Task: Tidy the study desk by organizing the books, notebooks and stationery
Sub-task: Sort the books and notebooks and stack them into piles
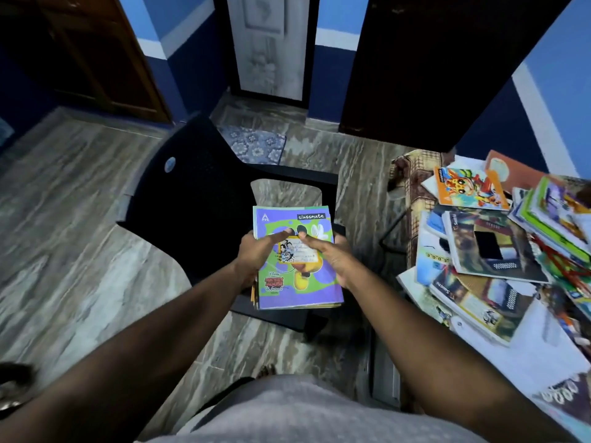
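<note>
Clothing: grey fabric (303, 410) fills the frame at 6 o'clock, with bare toes (266, 369) showing just above it on the floor.
Forearms: both reach up from 7 and 5 o'clock and meet at the centre.
Left hand: the left hand (256, 257) grips the left edge of the stack of notebooks (316, 286). Its thumb lies flat across the cover and its fingers are hidden beneath.
Right hand: the right hand (332, 260) grips the right edge. The thumb stretches over the cover towards the other thumb, and the fingers curl round the far side.
Stack: held at the centre of the frame, above the seat of the chair (198, 193). Whether it touches the seat cannot be told. The top cover is purple and green with a cartoon mouse, and both thumbs touch a yellow name label (303, 254).
Chair: black plastic, its backrest towards 10 o'clock.
Floor: grey marbled tiles (80, 219) spread from 8 to 12 o'clock.
Desk: the desk (415, 177) stands at 3 o'clock, draped in a brown patterned cloth and well apart from the hands.
Heap: books and notebooks (492, 251) lie overlapping and askew on the desk. An orange cartoon notebook (470, 187) lies at its far edge.
Mat: a blue flowered mat (256, 145) lies at 12 o'clock beyond the chair.
Doors: a white door (271, 46) stands at 12 o'clock and a dark panel (431, 65) at 1 o'clock.
</note>
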The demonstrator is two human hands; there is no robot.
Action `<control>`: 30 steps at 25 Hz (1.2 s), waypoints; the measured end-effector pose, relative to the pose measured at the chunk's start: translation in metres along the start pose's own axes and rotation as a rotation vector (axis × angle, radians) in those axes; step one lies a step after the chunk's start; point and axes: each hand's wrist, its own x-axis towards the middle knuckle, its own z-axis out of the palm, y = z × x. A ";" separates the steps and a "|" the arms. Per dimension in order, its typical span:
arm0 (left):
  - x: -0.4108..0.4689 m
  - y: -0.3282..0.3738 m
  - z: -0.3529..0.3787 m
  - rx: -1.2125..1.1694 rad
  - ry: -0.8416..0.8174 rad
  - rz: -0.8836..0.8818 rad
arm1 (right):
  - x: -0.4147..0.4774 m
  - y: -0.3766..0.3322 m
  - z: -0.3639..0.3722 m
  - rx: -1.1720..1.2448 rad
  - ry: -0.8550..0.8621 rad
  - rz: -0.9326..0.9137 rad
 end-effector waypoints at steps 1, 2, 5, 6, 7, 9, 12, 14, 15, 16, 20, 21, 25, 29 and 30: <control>-0.001 0.004 -0.005 -0.018 0.016 0.001 | 0.001 -0.005 0.005 0.019 -0.020 -0.022; 0.000 0.008 -0.012 -0.038 0.031 0.003 | 0.003 -0.011 0.012 0.033 -0.038 -0.041; 0.008 0.021 -0.050 -0.105 0.062 -0.004 | 0.011 -0.029 0.055 0.057 -0.072 -0.057; 0.010 0.029 -0.064 -0.131 0.063 -0.012 | 0.013 -0.035 0.071 0.062 -0.078 -0.067; 0.017 0.038 -0.081 -0.152 0.070 -0.008 | 0.020 -0.042 0.092 0.062 -0.087 -0.079; 0.040 0.063 -0.126 -0.190 0.108 0.041 | 0.035 -0.063 0.146 0.074 -0.112 -0.105; 0.087 0.110 -0.216 -0.219 0.166 0.132 | 0.068 -0.104 0.248 0.102 -0.176 -0.158; 0.116 0.131 -0.283 -0.235 0.190 0.152 | 0.095 -0.120 0.320 0.105 -0.220 -0.179; 0.132 0.138 -0.318 -0.232 0.215 0.153 | 0.109 -0.125 0.358 0.103 -0.236 -0.179; 0.147 0.143 -0.357 -0.224 0.248 0.148 | 0.120 -0.128 0.400 0.096 -0.248 -0.164; 0.209 0.149 -0.477 -0.199 0.359 0.084 | 0.165 -0.133 0.533 0.023 -0.267 -0.120; 0.225 0.150 -0.494 -0.187 0.352 0.072 | 0.177 -0.134 0.553 0.007 -0.253 -0.111; 0.295 0.161 -0.512 -0.138 0.257 0.039 | 0.235 -0.136 0.580 0.005 -0.151 -0.068; 0.382 0.187 -0.497 -0.099 0.062 0.026 | 0.319 -0.158 0.575 0.079 -0.011 -0.058; 0.406 0.198 -0.494 -0.067 0.003 0.025 | 0.344 -0.167 0.574 0.099 0.025 -0.059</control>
